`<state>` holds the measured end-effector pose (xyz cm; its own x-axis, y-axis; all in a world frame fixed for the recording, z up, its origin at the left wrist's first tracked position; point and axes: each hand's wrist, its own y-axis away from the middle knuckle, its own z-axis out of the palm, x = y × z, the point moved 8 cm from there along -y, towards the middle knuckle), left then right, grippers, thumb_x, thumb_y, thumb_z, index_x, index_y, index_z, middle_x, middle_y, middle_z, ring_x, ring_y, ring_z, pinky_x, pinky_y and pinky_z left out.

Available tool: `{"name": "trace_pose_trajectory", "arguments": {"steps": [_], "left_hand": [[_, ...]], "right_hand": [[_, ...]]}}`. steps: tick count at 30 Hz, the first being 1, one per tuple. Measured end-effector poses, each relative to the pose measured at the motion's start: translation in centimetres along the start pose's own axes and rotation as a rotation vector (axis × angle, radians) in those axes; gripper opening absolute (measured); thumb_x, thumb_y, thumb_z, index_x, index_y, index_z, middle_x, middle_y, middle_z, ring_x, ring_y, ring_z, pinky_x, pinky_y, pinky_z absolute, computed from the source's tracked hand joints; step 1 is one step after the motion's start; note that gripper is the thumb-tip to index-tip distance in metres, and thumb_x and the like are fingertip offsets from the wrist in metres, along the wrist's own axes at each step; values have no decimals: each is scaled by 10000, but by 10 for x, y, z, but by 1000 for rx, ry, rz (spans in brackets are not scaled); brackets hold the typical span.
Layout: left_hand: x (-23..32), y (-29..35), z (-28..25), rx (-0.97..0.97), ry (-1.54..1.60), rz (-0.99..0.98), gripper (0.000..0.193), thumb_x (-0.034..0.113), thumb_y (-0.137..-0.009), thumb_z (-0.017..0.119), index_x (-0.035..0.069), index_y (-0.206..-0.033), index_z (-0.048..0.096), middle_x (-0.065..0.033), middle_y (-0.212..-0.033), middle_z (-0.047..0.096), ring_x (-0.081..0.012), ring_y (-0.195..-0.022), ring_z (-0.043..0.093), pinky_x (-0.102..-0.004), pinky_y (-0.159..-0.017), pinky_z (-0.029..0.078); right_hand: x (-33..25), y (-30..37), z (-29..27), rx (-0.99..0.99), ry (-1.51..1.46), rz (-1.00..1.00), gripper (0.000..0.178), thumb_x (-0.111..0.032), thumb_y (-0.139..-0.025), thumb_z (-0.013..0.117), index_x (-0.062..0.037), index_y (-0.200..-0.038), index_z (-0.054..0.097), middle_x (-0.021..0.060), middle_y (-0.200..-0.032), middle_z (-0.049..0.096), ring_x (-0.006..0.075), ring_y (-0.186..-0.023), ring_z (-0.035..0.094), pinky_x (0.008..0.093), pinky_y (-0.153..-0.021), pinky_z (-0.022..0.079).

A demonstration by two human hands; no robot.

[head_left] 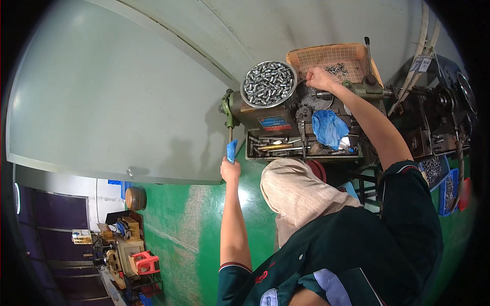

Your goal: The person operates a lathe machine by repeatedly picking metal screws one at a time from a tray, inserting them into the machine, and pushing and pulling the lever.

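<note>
My left hand [230, 170] is closed round the lower end of a lever wrapped in blue cloth [231, 151]. The lever hangs from a green bracket [229, 109] at the left end of a small lathe. My right hand [320, 78] is over the machine's chuck area, its fingertips pressed together. Whatever those fingertips hold is too small or hidden to make out. Left of that hand, a round metal bowl [248, 100] sits on the headstock [252, 121], full of small shiny metal parts [269, 81]. Just below the right hand is the tailstock spindle [323, 95].
Behind the lathe, a peach plastic basket [298, 52] holds a few metal parts [337, 69]. A blue rag [329, 128] lies on the carriage, above a tray of tools [278, 146]. Another machine [434, 109] and blue bins [449, 191] stand at right; a grey panel [112, 102] fills the left.
</note>
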<state>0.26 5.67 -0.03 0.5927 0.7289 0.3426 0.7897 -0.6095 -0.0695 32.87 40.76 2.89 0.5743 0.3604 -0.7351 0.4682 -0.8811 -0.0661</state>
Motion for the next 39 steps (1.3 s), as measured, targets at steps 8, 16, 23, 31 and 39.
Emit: {"name": "trace_pose_trajectory", "arguments": {"steps": [8, 16, 23, 31, 39], "left_hand": [[-3, 1, -6, 56, -14, -39, 209, 194, -744, 604, 22, -860, 585, -214, -825, 620, -390, -823, 592, -462, -725, 459], [-4, 1, -4, 47, 9, -63, 188, 180, -746, 590, 24, -851, 588, -216, -819, 621, -394, -820, 591, -467, -720, 459], [0, 4, -7, 14, -5, -88, 232, 124, -690, 592, 23, -899, 591, -224, -846, 621, -387, -825, 595, -454, -730, 469], [6, 8, -9, 21, 15, -77, 167, 122, -706, 587, 20, -838, 570, -216, -834, 622, -388, -826, 595, -466, -718, 469], [6, 11, -8, 10, 22, -103, 184, 126, -703, 594, 27, -857, 577, -214, -855, 623, -385, -837, 594, -456, -730, 472]], "right_hand": [[0, 1, 40, -122, 119, -7, 272, -161, -589, 688, 9, -787, 611, 139, -741, 631, 266, -736, 614, 350, -660, 474], [2, 1, 48, -184, 105, 12, 306, -172, -598, 684, -11, -853, 635, 132, -795, 637, 260, -773, 611, 347, -691, 473], [12, -6, 59, -257, 76, 0, 337, -206, -591, 693, -47, -885, 653, 143, -868, 646, 285, -847, 613, 361, -738, 477], [21, -16, 66, -253, -74, -58, 330, -174, -571, 729, 17, -822, 633, 145, -748, 632, 266, -739, 611, 344, -668, 474], [26, -17, 69, -266, -42, -34, 316, -154, -568, 735, -13, -839, 652, 122, -772, 645, 245, -761, 621, 327, -682, 474]]}}
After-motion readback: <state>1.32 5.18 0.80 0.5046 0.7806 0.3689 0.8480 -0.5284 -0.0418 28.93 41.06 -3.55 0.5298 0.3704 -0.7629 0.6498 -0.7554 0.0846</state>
